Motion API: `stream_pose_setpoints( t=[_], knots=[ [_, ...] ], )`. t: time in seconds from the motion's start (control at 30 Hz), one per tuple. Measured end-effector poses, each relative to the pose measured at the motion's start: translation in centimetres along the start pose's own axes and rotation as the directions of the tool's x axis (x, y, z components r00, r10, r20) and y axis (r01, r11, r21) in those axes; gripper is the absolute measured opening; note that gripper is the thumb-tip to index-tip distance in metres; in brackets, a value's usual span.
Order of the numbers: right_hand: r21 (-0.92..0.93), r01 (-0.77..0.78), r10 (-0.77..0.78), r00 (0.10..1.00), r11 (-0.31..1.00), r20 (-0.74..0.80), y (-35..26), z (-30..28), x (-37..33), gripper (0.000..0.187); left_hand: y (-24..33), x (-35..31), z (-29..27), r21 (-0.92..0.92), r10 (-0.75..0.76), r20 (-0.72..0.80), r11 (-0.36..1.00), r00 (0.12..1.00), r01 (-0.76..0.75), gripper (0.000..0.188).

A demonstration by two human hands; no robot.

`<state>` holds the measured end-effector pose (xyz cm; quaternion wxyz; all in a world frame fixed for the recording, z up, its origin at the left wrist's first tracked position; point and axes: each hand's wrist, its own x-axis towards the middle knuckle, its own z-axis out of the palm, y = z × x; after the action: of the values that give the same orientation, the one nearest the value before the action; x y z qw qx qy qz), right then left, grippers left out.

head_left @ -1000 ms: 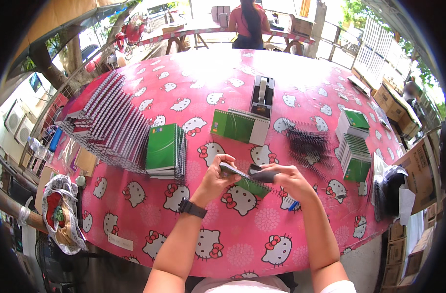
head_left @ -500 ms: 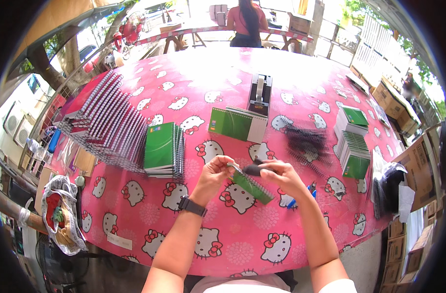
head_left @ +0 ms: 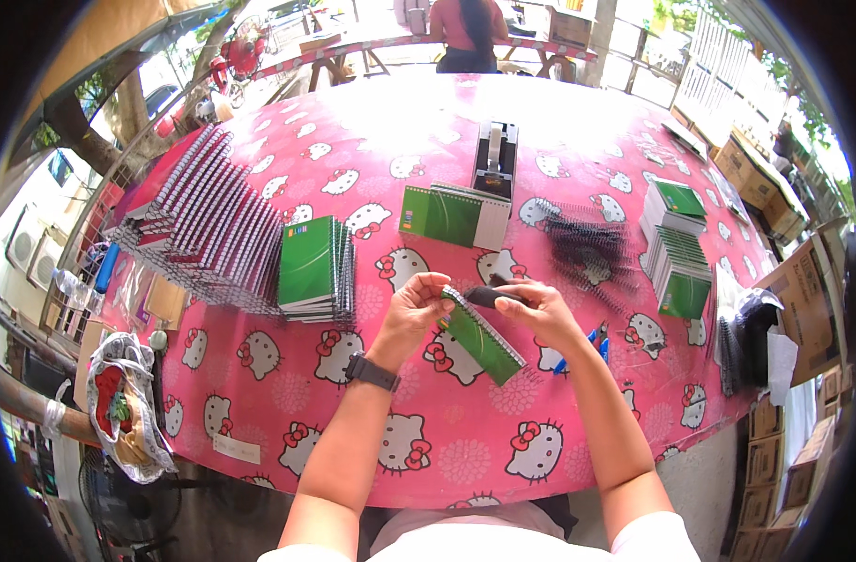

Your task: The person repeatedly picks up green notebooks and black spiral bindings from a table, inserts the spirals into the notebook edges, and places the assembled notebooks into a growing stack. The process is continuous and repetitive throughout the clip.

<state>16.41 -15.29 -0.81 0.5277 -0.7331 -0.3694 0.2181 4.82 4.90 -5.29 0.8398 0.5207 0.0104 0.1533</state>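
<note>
Left hand (head_left: 415,311): grip pinched on the upper end of a green notebook (head_left: 484,342), slanting over the table (head_left: 465,423). Right hand (head_left: 540,313): grip closed around a black tool (head_left: 485,296) beside the notebook.

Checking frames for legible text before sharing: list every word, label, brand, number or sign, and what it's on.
None quotable with confidence.
Green notebook stack at left: small coloured lettering, too small.
Green notebook at centre: similar lettering, too small.
Held green notebook: no readable text.
White paper strip: faint print, unreadable.
Brown carton at right: dark print, blurred.
</note>
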Motion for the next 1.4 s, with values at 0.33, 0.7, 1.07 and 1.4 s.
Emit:
stream_pose_setpoints(
  t=[0.33,0.7,1.07,1.4],
  knots=[
    [-0.264,0.238,-0.272,0.957,0.935,-0.097,-4.6,-1.3,-1.8,0.051,2.9,-0.2,3.3,0.083,-0.009,0.034,0.996,0.999,0.006,0.024],
    [-0.186,0.364,-0.406,0.858,0.913,-0.315,-5.4,-0.1,-2.3,0.024,4.4,1.8,8.1,0.260,0.049,0.055,0.964,0.997,-0.062,0.029],
    [-0.056,0.360,-0.359,0.878,0.931,-0.318,-4.9,0.1,-2.3,0.028,3.9,0.5,9.4,0.309,0.182,-0.001,0.935,0.983,-0.172,0.028],
    [0.056,0.298,-0.277,0.932,0.953,-0.235,-5.4,-0.5,-2.7,0.018,3.1,0.1,10.1,0.471,0.351,0.041,0.819,0.936,-0.328,0.031]
  ],
)
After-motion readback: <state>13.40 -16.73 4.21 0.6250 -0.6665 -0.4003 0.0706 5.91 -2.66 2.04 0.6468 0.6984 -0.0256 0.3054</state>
